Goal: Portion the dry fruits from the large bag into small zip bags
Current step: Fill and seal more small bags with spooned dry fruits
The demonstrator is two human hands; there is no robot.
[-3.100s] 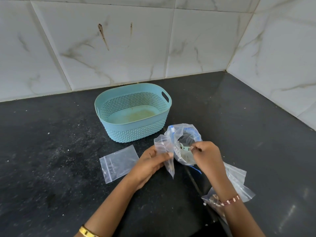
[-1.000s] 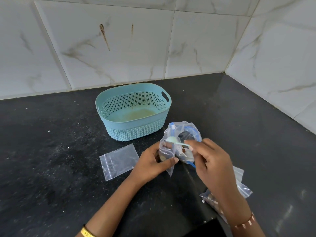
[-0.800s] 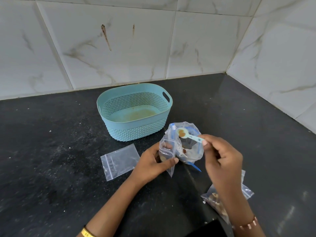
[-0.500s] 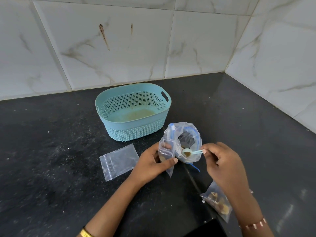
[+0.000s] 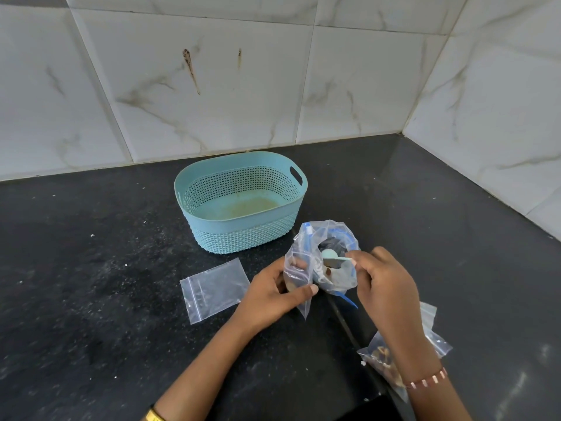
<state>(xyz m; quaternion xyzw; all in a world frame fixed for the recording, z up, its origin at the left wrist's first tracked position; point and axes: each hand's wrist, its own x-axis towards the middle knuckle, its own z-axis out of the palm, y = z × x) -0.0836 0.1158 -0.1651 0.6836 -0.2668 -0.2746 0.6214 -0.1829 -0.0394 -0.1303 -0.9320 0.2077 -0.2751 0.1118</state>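
Note:
The large clear bag [image 5: 340,279] with blue zip trim stands open on the black counter, a few dry fruits showing inside. My left hand [image 5: 273,294] pinches a small zip bag [image 5: 299,276] upright against the large bag's left side; a few pieces lie at its bottom. My right hand [image 5: 384,288] pinches the handle of a pale green spoon [image 5: 331,256], whose bowl is inside the large bag's mouth.
An empty small zip bag [image 5: 214,288] lies flat left of my hands. Filled small zip bags [image 5: 382,358] lie under my right forearm. A light blue perforated basket [image 5: 239,229] stands behind, near the tiled walls [image 5: 212,86] that meet in a corner at right.
My right hand lifted a spoonful of dry fruit out of the large bag, tipped it towards the small bag, then put the spoon back inside the large bag. The left hand stayed put.

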